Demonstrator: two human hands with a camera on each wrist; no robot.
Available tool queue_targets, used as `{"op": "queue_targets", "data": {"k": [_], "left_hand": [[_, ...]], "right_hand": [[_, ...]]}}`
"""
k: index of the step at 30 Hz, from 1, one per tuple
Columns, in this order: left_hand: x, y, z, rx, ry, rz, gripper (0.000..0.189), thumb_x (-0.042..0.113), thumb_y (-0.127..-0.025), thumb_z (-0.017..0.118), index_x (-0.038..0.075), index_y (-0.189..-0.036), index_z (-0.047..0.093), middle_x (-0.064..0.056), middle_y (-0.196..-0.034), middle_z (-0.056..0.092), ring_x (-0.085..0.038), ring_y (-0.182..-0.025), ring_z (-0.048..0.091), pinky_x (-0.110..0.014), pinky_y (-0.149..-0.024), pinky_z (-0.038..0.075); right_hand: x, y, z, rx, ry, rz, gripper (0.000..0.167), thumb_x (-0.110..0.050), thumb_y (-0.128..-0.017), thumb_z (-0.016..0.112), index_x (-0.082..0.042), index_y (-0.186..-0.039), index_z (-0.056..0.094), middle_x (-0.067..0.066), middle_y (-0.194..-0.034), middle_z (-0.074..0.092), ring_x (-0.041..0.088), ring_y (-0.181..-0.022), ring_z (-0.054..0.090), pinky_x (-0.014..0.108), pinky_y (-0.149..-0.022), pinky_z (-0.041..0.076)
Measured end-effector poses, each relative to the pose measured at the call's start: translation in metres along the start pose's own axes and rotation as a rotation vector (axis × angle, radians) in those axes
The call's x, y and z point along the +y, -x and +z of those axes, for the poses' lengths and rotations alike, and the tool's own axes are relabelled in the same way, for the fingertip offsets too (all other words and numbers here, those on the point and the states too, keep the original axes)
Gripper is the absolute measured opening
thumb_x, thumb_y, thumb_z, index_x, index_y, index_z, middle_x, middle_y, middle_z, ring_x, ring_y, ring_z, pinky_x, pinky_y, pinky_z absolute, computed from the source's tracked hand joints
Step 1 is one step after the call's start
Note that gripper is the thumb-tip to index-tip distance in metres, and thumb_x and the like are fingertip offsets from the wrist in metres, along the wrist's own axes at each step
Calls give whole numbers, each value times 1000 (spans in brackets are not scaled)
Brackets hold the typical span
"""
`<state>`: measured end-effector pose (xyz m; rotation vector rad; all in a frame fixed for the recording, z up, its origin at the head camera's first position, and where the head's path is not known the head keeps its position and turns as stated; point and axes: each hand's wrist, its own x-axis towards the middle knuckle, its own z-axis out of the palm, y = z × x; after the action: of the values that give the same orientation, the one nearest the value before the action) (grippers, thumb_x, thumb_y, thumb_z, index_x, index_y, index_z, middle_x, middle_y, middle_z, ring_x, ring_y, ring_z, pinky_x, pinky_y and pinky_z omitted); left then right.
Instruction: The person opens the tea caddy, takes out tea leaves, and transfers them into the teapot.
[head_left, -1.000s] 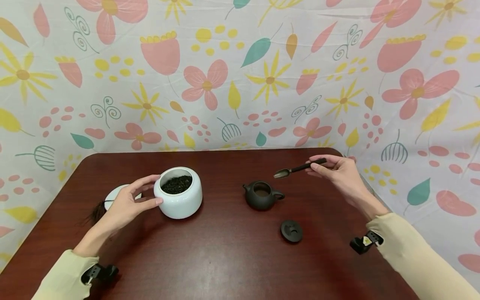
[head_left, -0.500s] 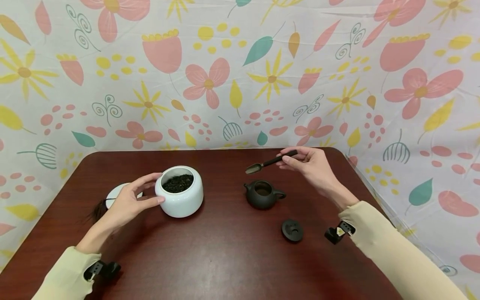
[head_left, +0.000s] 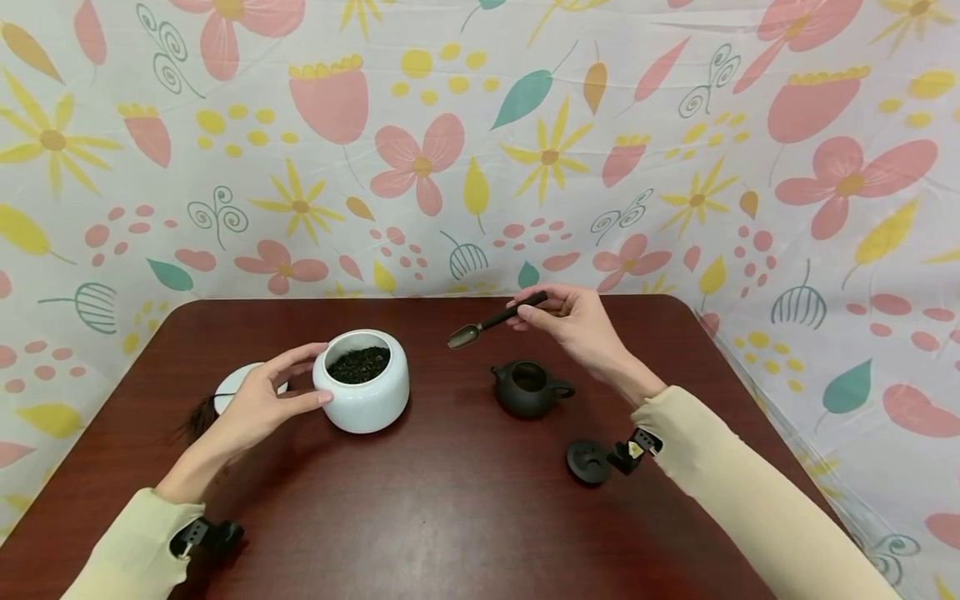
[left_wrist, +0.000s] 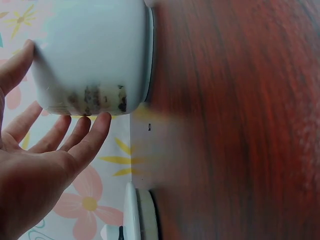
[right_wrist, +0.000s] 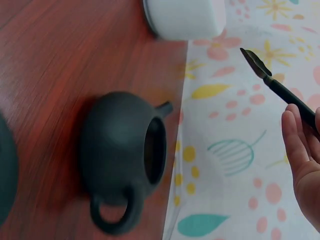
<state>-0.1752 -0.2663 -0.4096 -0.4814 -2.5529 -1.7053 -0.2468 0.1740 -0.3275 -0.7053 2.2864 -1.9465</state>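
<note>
In the head view my left hand (head_left: 272,400) holds the side of a round white tea jar (head_left: 367,404), thumb in front and fingers towards the back. Dark loose tea leaves (head_left: 359,365) show inside its mouth. The left wrist view has the fingertips (left_wrist: 103,120) touching the jar's lower-left wall. My right hand (head_left: 576,323) pinches the dark handle of a tea scoop (head_left: 464,336), its metal bowl pointing left towards the jar. Below and right of the scoop's bowl stands a dark, lidless teapot (head_left: 525,392), spout to the left and handle to the right.
The teapot's round dark lid (head_left: 587,462) lies in front of the pot, near my right wrist. Partly behind my left hand is the white jar lid (head_left: 232,383) with a dark tassel (head_left: 199,418). A flowered cloth (head_left: 420,208) hangs behind the brown table (head_left: 420,517).
My right hand has carried the tea scoop leftward, from right of the teapot past it to near the jar. The left hand stays at the jar.
</note>
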Motion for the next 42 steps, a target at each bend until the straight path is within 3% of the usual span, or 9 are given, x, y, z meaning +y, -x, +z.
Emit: {"op": "queue_targets", "data": {"k": [7, 18, 21, 31, 37, 42], "left_hand": [[1, -1, 0, -3, 19, -20, 67, 12, -95, 82, 11, -155, 53, -13, -151, 55, -9, -127, 56, -23, -91, 52], [-1, -2, -1, -7, 14, -25, 67, 14, -95, 82, 12, -155, 53, -11, -153, 54, -12, -129, 55, -22, -91, 50], [-1, -1, -2, -7, 7, -23, 67, 13, -95, 82, 12, -156, 52, -11, -153, 54, -12, -128, 55, -22, -91, 49], [-1, -2, -2, -6, 11, -42, 67, 15, -95, 82, 14, -155, 53, -9, -153, 54, -15, -130, 55, -24, -92, 50], [-1, -3, -2, -5, 9, -46, 67, 16, -95, 82, 14, -155, 53, -8, -153, 55, -18, -130, 55, -26, -94, 49], [-1, -3, -3, -4, 14, -48, 67, 16, -95, 82, 14, -155, 53, -8, -152, 55, -17, -130, 55, -29, -96, 49]], "right_hand": [[-3, -14, 27, -34, -42, -40, 23, -2, -102, 69, 8, -124, 68, 20, -117, 73, 32, -99, 76, 44, -92, 58], [-6, -39, 75, -84, -10, -142, 15, 2, -101, 69, 5, -116, 72, 16, -109, 76, 39, -97, 74, 41, -87, 60], [-7, -45, 90, -94, 6, -157, 13, 3, -101, 69, 3, -113, 73, 14, -105, 76, 36, -95, 75, 40, -85, 60], [-4, -60, 129, -113, 144, -166, 9, -1, -101, 71, -3, -108, 75, 11, -92, 77, 18, -84, 75, 34, -78, 60], [-3, -62, 140, -106, 249, -189, 9, -3, -101, 71, -6, -108, 74, 10, -93, 77, 12, -82, 73, 29, -64, 51], [-1, -64, 146, -94, 343, -226, 8, -4, -102, 71, -8, -109, 73, 4, -87, 75, 11, -71, 67, 27, -57, 45]]}}
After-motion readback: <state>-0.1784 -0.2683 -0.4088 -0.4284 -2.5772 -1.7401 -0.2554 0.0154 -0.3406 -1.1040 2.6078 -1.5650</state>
